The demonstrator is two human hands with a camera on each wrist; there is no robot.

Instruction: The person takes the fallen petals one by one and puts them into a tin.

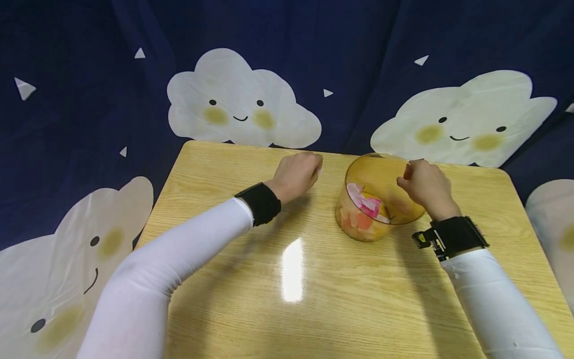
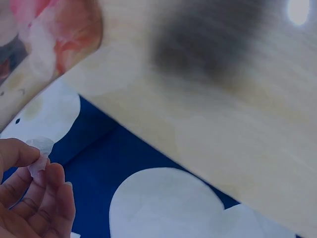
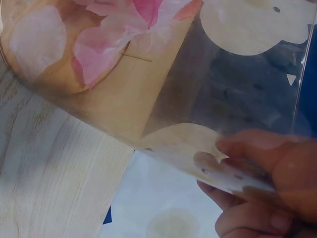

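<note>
A see-through amber tub point(image 1: 381, 172) with a round rim is at the back right of the table. Pink, white and orange petals point(image 1: 367, 204) lie in its lower part, as the right wrist view also shows. My right hand point(image 1: 428, 187) grips the right side of the tub's rim, thumb on the inner side and fingers outside. To the left of the tub, my left hand point(image 1: 296, 174) hovers over the table's back part. In the left wrist view its thumb and fingers pinch a small pale petal point(image 2: 42, 147).
The wooden table point(image 1: 251, 299) ends at a back edge close behind both hands. A dark blue curtain point(image 1: 350, 40) with white smiling clouds hangs right behind it and along the sides. Thin dark lines, like stems, show among the petals in the tub.
</note>
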